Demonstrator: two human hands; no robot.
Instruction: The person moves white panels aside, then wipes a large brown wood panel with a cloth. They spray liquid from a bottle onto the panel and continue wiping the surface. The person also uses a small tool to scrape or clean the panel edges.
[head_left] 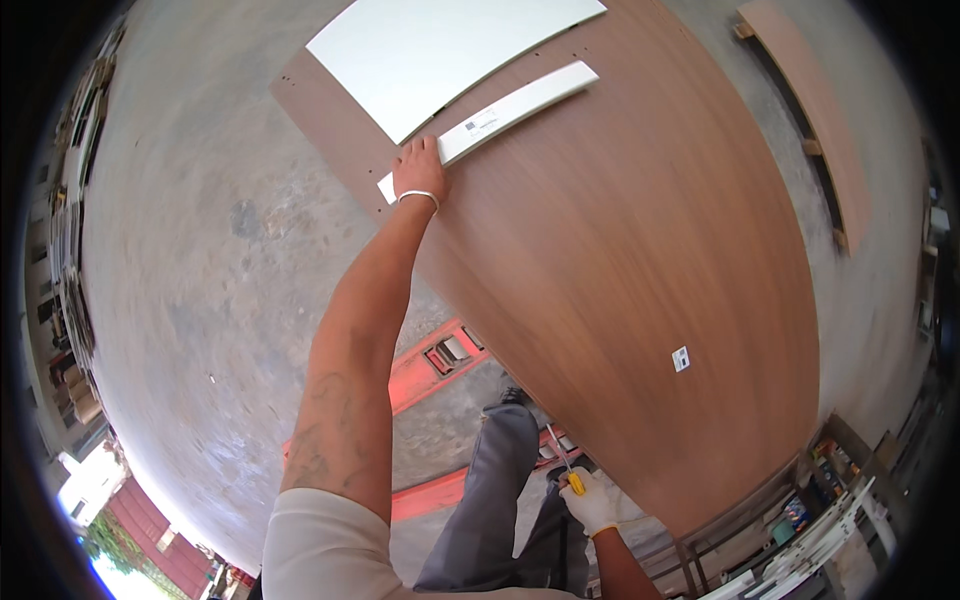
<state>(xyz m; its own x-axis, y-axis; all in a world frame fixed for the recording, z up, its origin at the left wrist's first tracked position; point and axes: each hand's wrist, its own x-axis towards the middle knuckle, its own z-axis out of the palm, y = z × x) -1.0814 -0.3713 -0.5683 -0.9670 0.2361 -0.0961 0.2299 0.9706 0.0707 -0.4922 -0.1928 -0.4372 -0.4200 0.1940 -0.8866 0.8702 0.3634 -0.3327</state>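
Observation:
A long narrow white board [540,98] with a small label lies on a large brown wood-grain panel [620,260]. My bare left hand [418,172] grips that board near its left end, fingers curled over its far edge. Beyond it, a wide white panel [440,60] rests on the same brown surface, a narrow gap apart from the board. Low by my legs, my gloved right hand [597,505] is closed around the yellow handle of a screwdriver [576,484]. The screwdriver's shaft points up and away, beside the brown panel's near edge.
Red forks of what looks like a pallet jack [425,372] lie on the floor near my feet. A pale board on wooden blocks [815,120] stands to the right. At the lower right, a rack holds white strips [800,560]. Stacked boards [75,230] line the far left.

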